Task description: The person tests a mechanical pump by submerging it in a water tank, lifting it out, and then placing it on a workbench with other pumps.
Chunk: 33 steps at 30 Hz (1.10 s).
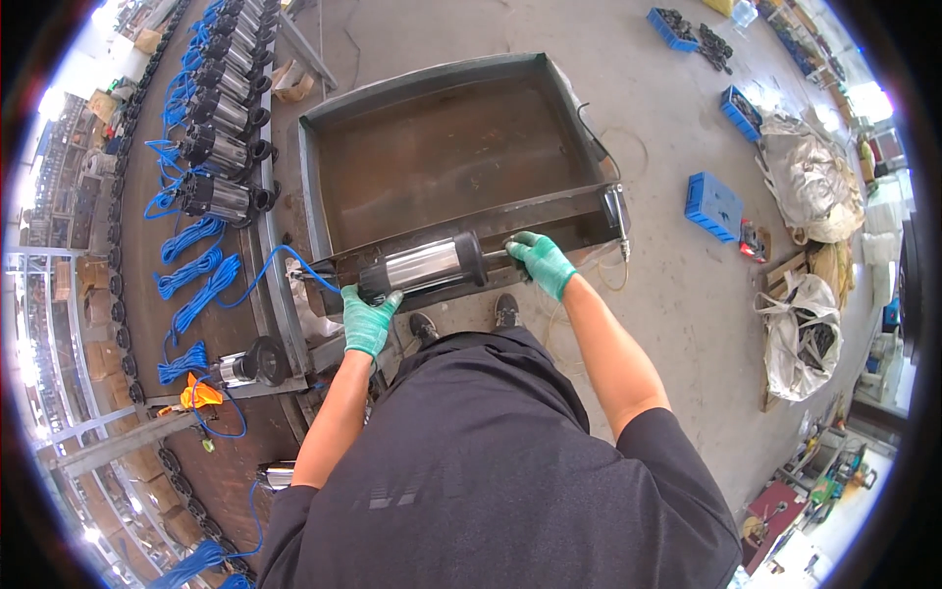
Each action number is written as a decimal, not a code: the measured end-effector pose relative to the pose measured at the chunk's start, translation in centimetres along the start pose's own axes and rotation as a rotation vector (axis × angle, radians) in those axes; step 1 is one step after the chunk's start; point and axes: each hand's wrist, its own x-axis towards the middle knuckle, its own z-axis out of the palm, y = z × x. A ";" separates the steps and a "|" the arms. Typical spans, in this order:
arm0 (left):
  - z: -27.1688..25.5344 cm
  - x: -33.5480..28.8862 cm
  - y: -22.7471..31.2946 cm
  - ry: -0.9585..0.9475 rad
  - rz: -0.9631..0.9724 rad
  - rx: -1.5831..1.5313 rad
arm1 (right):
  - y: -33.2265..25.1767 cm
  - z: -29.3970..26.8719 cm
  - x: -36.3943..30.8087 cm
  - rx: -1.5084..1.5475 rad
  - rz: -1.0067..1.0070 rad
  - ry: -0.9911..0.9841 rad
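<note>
The shiny silver cylinder with black ends (424,265) lies over the near section of the rectangular brown metal tank (442,147), its long axis running left to right with the right end slightly farther from the person. The green-gloved left hand (368,322) is nearer, touching its left black end, though whether that grip closes underneath cannot be told; the green-gloved right hand (543,263), beyond the right end, pinches a slim metal rod (494,254).
</note>
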 end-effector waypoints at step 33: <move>0.4 0.6 -1.2 -0.026 0.027 -0.039 | 2.0 0.1 1.8 0.425 0.016 -0.085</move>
